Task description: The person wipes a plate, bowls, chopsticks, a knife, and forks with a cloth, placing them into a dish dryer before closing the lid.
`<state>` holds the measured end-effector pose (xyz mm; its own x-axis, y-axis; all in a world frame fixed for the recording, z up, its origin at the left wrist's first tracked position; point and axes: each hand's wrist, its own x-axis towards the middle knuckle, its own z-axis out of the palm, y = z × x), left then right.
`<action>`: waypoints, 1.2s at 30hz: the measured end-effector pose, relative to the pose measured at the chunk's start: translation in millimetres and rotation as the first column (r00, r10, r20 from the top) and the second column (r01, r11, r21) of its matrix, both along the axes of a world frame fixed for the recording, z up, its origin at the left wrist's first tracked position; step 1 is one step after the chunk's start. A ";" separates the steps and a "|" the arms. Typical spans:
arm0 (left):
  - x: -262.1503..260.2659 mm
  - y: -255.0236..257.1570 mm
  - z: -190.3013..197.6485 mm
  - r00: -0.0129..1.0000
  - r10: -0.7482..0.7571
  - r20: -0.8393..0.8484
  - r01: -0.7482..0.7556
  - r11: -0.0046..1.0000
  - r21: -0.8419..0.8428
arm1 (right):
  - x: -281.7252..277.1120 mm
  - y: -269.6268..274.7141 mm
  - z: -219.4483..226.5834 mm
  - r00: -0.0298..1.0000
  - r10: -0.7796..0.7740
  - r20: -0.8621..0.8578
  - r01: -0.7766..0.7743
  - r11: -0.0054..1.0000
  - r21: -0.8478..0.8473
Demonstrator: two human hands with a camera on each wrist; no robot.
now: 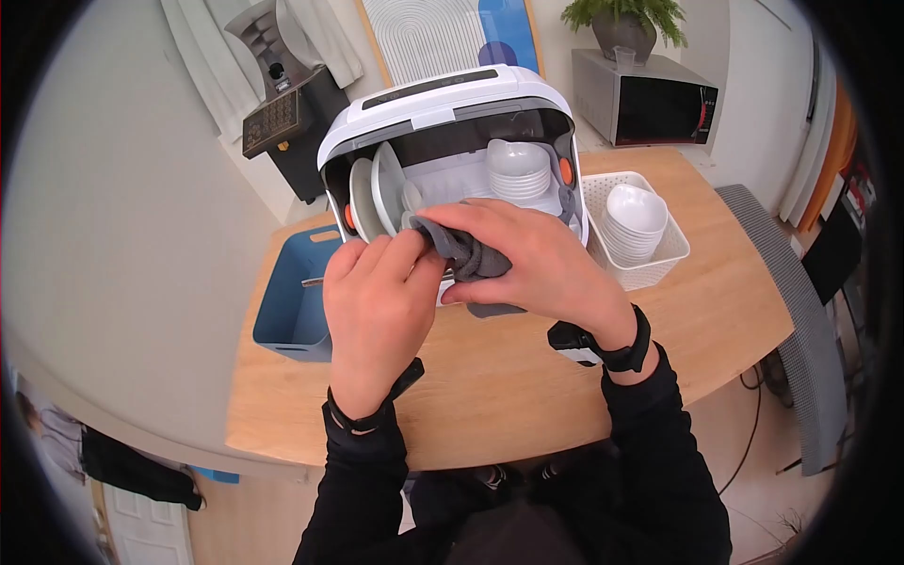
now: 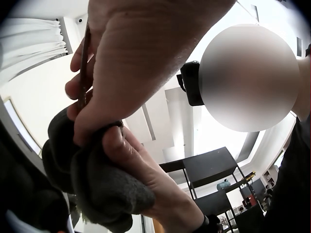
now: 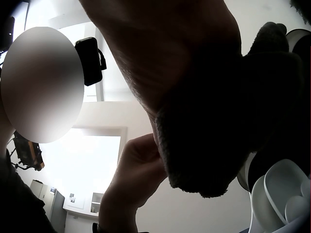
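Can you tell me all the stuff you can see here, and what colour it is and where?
cloth: one, grey, bunched between both hands
dish machine: one, white, open, on the table behind the hands
plates: a few, white, upright inside left
bowls: stack, white, inside right
basket: one, white, right, holding white bowls
bin: one, blue, left
table: one, wooden
microwave: one, grey, behind
left hand: pinches cloth
right hand: grips cloth

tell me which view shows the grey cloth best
The head view: the grey cloth sits bunched between both hands, before the dish rack. The left wrist view shows only a close-up fold; the right wrist view shows it dark and shadowed.
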<state>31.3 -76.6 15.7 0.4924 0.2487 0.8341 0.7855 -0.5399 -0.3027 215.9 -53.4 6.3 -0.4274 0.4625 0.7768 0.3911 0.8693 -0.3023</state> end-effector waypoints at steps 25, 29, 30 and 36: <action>-11.9 17.0 -9.0 0.997 -0.044 0.056 0.048 0.997 -0.067 | -3.9 12.4 -9.4 0.974 -0.215 0.077 0.221 0.972 -0.076; -8.9 18.0 -9.1 0.998 -0.017 0.061 0.018 1.000 -0.012 | 1.7 14.4 -6.5 0.990 -0.140 -0.003 0.139 0.986 -0.090; -8.4 19.0 -9.2 0.998 -0.020 0.059 0.021 1.000 -0.001 | 3.6 16.1 -6.5 0.992 -0.123 0.002 0.123 0.992 -0.037; -8.0 27.5 -8.9 0.991 -0.082 0.105 0.078 0.996 0.040 | 3.1 20.9 -2.4 0.975 -0.223 -0.025 0.224 0.960 0.167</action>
